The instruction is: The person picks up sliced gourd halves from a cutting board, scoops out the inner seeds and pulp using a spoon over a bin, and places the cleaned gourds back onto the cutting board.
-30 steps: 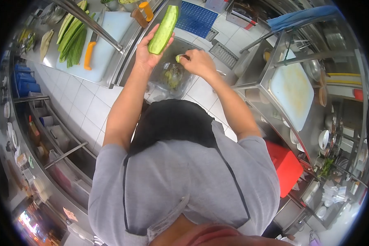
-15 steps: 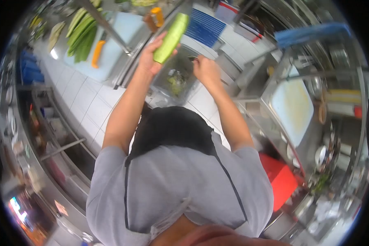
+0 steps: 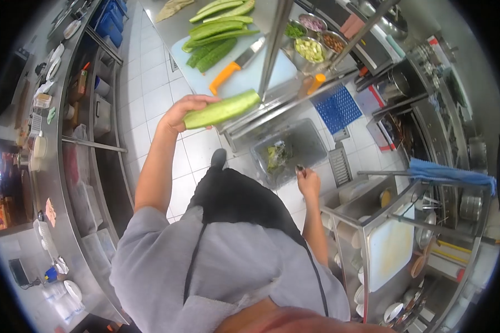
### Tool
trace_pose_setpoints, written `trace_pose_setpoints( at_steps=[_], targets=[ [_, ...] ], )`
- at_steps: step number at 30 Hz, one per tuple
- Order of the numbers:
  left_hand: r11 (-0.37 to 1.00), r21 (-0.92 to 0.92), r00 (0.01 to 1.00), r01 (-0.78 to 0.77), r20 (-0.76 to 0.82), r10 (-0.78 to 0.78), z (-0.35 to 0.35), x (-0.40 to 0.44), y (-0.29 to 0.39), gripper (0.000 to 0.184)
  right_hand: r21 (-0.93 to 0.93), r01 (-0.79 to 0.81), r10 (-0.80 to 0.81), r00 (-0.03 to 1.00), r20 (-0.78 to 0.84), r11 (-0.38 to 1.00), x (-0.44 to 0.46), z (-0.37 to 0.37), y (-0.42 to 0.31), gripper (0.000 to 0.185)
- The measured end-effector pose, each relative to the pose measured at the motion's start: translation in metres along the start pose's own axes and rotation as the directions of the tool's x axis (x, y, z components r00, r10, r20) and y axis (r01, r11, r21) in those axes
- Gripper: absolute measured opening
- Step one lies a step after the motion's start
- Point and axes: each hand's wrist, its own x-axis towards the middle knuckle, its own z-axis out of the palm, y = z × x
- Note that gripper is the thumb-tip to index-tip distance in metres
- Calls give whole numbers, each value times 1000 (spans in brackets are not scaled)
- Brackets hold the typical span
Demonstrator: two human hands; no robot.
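My left hand is wrapped round a pale green, hollowed vegetable half, near the front edge of the white cutting board. On that board lie an orange-handled knife and several green vegetable pieces. My right hand is closed round a small metal tool, whose shape is mostly hidden, beside the grey bin. Green scraps lie in the bin.
Bowls of chopped food and an orange-capped bottle stand beyond the board. A metal post rises at the counter. To the right is a steel cart with another cutting board; a blue cloth hangs over its rail.
The view has turned, showing more of the counter. My left hand has carried the vegetable half from above the bin to the board's edge. My right hand is farther from it, lower beside the bin.
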Motion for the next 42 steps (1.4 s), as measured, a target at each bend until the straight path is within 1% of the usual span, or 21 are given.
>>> trace_pose_setpoints(
  at_steps=[1,2,4,5,8,11,14,17,20,23,26,27,30,33,35,36,39,42],
  targets=[
    [999,-1,998,-49,-34,49,-14,4,12,57,1,-13,13,1000,21,1000,0,3,-2,28],
    [993,11,987,-120,-102,120,-24,11,23,57,5,-15,14,1000,25,1000,2,5,-5,28],
    [967,46,939,-252,-232,255,-43,29,46,57,13,-21,21,999,34,1000,8,8,-12,27],
    [951,-13,912,-310,-286,293,-57,44,57,51,11,-45,44,998,40,999,13,9,-17,25],
    [906,-8,828,-424,-409,384,-106,89,92,47,13,-56,56,998,2,998,25,4,-38,25],
    [865,124,693,-486,-548,468,-139,125,127,43,-12,-69,69,997,-27,998,33,-6,-65,25],
    [869,272,668,-412,-559,492,-200,171,149,39,-22,-141,141,990,-30,990,37,-2,-77,25],
    [804,457,644,-381,-493,586,-240,211,166,37,-74,-188,185,982,-47,979,38,13,-80,25],
    [723,602,637,-338,-419,647,-276,253,170,33,-71,-254,253,967,-23,965,39,24,-82,29],
    [550,830,666,-89,-361,653,-315,289,154,33,-60,-328,326,945,-42,943,38,30,-97,28],
    [427,887,640,175,-432,636,-296,291,157,32,-73,-330,327,944,-56,941,40,34,-109,27],
    [367,900,645,234,-426,634,-290,289,158,29,-64,-342,339,939,-57,937,40,34,-113,27],
    [222,917,654,332,-394,646,-265,297,170,25,-43,-366,363,929,-71,929,44,33,-120,26],
    [-13,967,619,255,-152,771,-238,317,180,24,-55,-386,381,921,-82,921,43,36,-117,27],
    [-91,983,745,160,-60,665,-230,354,184,25,-88,-412,406,910,-78,907,45,33,-120,28],
    [-123,987,797,106,-11,604,-225,373,186,26,-72,-423,418,906,-75,903,46,32,-122,28],
    [-78,983,908,163,-119,401,-195,406,189,30,-48,-449,446,893,-63,892,45,25,-134,30],
    [-105,980,939,168,-127,320,-181,423,190,36,-66,-452,449,892,-58,889,46,17,-143,32]
  ],
)
